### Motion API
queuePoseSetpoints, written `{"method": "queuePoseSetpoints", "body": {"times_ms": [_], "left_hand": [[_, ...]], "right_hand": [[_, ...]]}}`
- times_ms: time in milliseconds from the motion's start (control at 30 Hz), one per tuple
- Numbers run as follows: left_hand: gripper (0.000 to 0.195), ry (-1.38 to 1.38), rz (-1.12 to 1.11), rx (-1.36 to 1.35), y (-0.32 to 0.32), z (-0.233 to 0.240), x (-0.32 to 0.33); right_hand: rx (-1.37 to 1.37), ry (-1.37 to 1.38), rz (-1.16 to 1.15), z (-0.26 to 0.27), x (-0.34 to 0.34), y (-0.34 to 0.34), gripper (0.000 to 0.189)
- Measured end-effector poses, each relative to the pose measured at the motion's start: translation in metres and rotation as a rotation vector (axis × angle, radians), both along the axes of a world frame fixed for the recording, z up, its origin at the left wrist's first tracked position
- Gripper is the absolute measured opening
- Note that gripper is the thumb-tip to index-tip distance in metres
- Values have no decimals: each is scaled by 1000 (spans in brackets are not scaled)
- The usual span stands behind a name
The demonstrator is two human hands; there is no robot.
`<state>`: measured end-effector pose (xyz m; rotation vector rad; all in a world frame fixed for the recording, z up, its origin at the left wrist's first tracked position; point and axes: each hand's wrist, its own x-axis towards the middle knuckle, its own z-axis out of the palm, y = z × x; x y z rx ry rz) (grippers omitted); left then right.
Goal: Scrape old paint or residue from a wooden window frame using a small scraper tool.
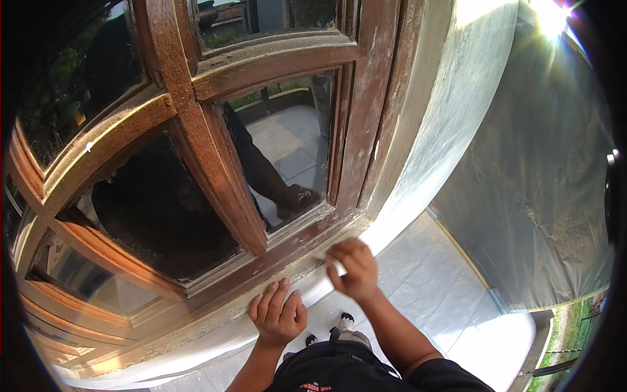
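Note:
A brown wooden window frame (215, 171) with dusty, worn paint and several glass panes (289, 147) fills the left and middle of the view. Along its foot runs a rough, pale sill (235, 311). The fingertips of my left hand (279, 313) rest on the sill's edge, with no object visible in that hand. Further right, near the lower right corner of the frame, my right hand (353, 269) is blurred, its fingers curled over the sill. A small thin thing seems to stick out at its fingertips, too blurred to name. The panes reflect an arm and floor tiles.
White wall (441, 122) curves along the window's right side. Dark plastic sheeting (529, 186) hangs at the right above pale floor tiles (421, 274). My feet, in patterned socks (347, 321), stand close below the sill. Bright sun glares at the top right.

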<state>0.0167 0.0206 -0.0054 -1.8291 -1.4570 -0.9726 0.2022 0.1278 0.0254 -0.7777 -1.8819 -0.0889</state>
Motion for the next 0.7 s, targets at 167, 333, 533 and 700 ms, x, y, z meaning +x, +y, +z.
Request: {"method": "queuePoseSetpoints", "body": {"times_ms": [167, 333, 533, 700], "left_hand": [[11, -6, 1, -11, -3, 1, -3], [10, 12, -6, -8, -1, -1, -2], [11, 10, -10, -18, -2, 1, -2], [11, 5, -5, 4, -1, -1, -1]], "right_hand": [[71, -56, 68, 8, 9, 10, 21], [9, -14, 37, 1, -4, -1, 23], [53, -21, 8, 6, 22, 22, 20], [9, 3, 91, 5, -9, -8, 20]]}}
